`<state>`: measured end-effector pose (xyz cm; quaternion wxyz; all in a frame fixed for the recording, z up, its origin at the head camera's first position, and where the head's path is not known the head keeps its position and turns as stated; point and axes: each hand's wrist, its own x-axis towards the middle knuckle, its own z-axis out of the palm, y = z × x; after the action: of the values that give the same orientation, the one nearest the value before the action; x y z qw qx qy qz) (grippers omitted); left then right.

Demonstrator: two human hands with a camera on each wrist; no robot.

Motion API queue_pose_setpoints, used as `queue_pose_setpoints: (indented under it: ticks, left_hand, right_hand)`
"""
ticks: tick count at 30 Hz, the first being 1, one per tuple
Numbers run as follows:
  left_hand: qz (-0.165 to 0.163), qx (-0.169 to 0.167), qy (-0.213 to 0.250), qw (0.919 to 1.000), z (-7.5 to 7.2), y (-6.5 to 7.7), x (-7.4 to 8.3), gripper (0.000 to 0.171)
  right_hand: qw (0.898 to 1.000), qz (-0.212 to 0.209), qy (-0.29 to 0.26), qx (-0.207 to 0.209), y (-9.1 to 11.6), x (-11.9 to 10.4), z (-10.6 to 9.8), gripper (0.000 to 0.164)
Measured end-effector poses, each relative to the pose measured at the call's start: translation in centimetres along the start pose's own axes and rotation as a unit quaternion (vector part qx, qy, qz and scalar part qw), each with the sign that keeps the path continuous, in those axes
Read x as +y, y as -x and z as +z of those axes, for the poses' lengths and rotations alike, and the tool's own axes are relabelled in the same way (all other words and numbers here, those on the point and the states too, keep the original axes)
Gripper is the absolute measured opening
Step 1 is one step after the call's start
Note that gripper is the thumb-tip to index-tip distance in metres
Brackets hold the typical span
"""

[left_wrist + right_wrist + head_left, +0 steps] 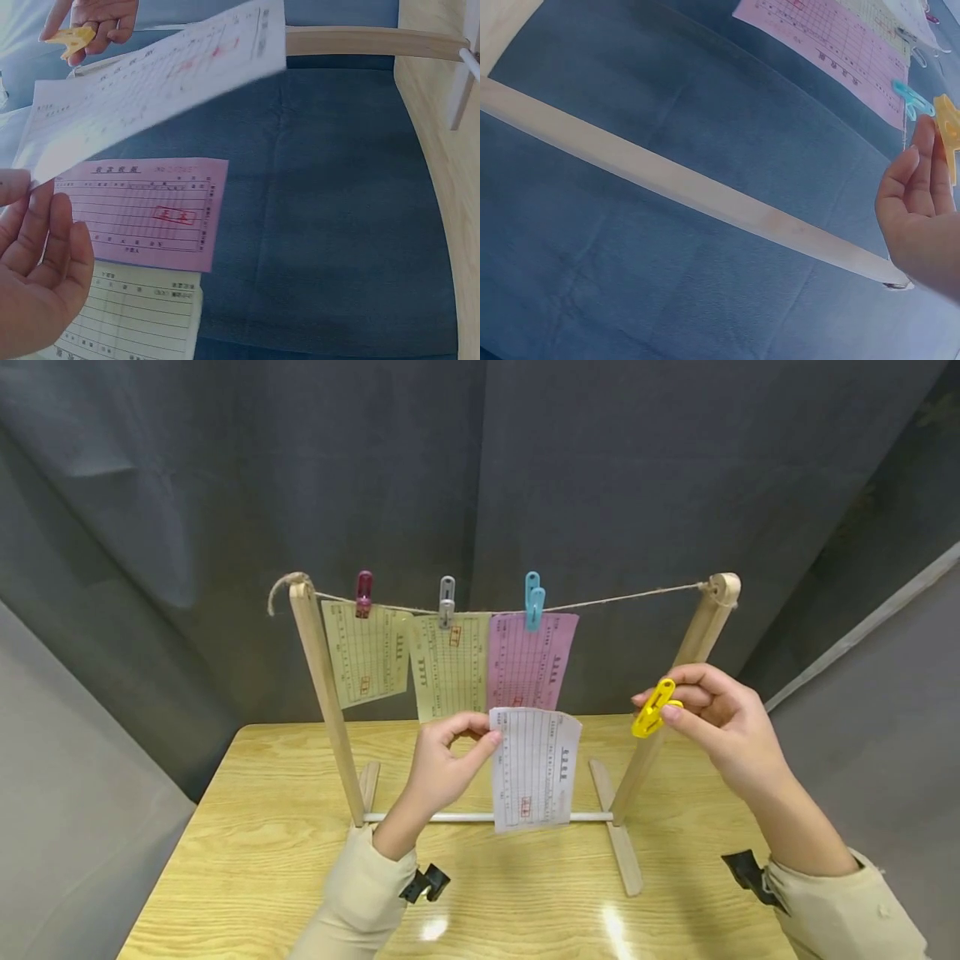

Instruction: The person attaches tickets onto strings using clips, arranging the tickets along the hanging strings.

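My left hand (pixel 447 760) pinches a white printed receipt slip (pixel 534 772) by its upper left corner, in front of the clothesline frame. To the right, near the frame's right post, my right hand (pixel 716 718) holds a yellow clothespin (pixel 655 708) between thumb and fingers. Behind the white slip a pink slip (pixel 531 652) hangs from the string (pixel 622 599) under a blue clothespin (pixel 534 600). Further left hang two yellow slips, one (pixel 452 660) under a grey clothespin (pixel 447 602), the other (pixel 366 652) under a dark red clothespin (pixel 363 594).
The string runs between a left wooden post (pixel 326 702) and a right wooden post (pixel 697 631). Wooden feet (pixel 618 843) and a white crossbar (pixel 457 817) join them low down on the wood-grain table (pixel 247 827). A dark grey curtain (pixel 600 485) hangs behind.
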<state>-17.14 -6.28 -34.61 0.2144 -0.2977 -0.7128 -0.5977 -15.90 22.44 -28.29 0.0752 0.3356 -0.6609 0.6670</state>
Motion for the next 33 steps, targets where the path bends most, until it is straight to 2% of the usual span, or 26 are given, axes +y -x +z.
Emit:
queue_pose_setpoints:
  ticks: [5, 11, 15, 18, 25, 29, 33]
  left_hand:
    - [0.006, 0.009, 0.006, 0.9999, 0.2, -0.7, 0.5, 0.004]
    - [0.01, 0.017, 0.014, 0.9997, 1.1, -1.8, 0.8, 0.005]
    - [0.008, 0.026, 0.01, 0.9996, 1.7, -2.4, 1.2, 0.005]
    - [0.001, 0.035, 0.002, 0.9994, 2.1, -2.9, 1.6, 0.006]
    - [-0.028, 0.051, 0.007, 0.9983, 3.4, -4.3, 2.4, 0.007]
    - [-0.021, 0.059, 0.003, 0.998, 4.3, -5.0, 2.8, 0.007]
    - [-0.015, 0.069, 0.004, 0.9975, 5.0, -5.7, 3.0, 0.007]
  right_hand:
    - [1.0, -0.014, -0.009, 0.018, -0.9, -0.8, 0.2, 0.026]
    - [0.999, -0.027, 0.003, 0.028, -2.0, -1.8, 0.4, 0.025]
    - [0.998, -0.034, 0.02, 0.054, -2.6, -2.1, 0.4, 0.025]
    - [0.996, -0.04, 0.027, 0.073, -2.9, -2.3, 0.4, 0.027]
    - [0.994, -0.063, 0.016, 0.089, -3.9, -3.2, 0.3, 0.03]
    - [0.992, -0.078, -0.003, 0.1, -4.5, -3.7, 0.2, 0.029]
    - [0.991, -0.077, 0.006, 0.108, -5.0, -4.2, -0.1, 0.028]
